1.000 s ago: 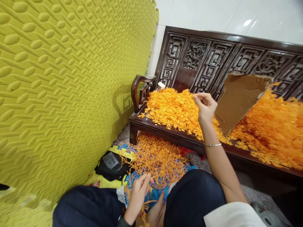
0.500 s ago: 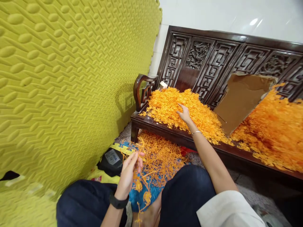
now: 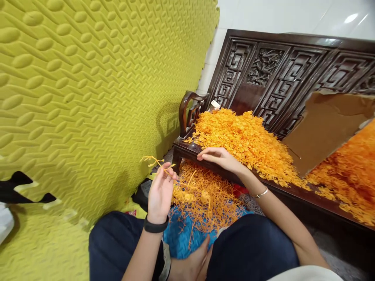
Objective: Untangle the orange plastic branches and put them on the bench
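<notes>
My left hand, with a black band at the wrist, pinches a thin orange branching plastic stem. Some of the stem trails to the right, past the fingers. My right hand, below a silver bracelet, is over the front edge of the bench, its fingers drawn together toward the thumb. Whatever it may hold is too small to make out. Behind it on the bench rises a heap of small orange plastic pieces. Beneath both hands lies a tangle of orange stems on a blue mat.
The dark carved wooden bench stands ahead and to the right. A cardboard sheet leans between two orange heaps. Yellow foam matting walls off the left side. A black item sits beside my left knee.
My right hand has come back from the orange heap toward my left hand. My left hand has risen slightly with the stem. The view has shifted left.
</notes>
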Available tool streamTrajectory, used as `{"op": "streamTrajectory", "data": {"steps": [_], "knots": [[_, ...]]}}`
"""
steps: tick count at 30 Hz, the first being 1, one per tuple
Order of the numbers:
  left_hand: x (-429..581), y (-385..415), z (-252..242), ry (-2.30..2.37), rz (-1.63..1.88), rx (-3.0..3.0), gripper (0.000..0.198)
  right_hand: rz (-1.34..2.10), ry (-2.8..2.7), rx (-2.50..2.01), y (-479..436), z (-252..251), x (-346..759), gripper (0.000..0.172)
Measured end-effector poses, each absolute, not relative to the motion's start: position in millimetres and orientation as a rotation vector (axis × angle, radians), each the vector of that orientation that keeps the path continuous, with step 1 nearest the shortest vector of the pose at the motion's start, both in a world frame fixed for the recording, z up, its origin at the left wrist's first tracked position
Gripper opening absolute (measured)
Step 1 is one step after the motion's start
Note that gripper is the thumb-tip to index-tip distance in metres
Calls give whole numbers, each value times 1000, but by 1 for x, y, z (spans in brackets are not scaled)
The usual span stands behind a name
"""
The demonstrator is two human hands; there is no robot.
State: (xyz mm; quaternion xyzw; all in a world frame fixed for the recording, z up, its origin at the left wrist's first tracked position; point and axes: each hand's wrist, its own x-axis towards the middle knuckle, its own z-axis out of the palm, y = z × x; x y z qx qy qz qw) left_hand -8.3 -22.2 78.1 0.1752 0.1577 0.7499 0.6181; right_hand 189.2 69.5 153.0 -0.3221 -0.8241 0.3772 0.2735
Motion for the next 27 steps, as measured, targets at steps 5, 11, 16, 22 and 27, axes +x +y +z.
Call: {"op": "streamTrajectory", "data": {"steps": [5,11,16,22,27], "knots": [[-7,-18,87,361,1824,369,16,855,-2581,-632,37,154,162,35],[-6,-22,92,291,1768,545,15,756,-2631,-553,33,143,153,60],[-1,-31,91,321,1740,796,15,788,-2708,-522,32,140,143,24],[3,-45,82,524,1714,1085,38,670,-2638,-572,38,132,144,17],[-6,-49,61,561,1731,1096,65,187,-2316,-663,49,129,157,17]]}}
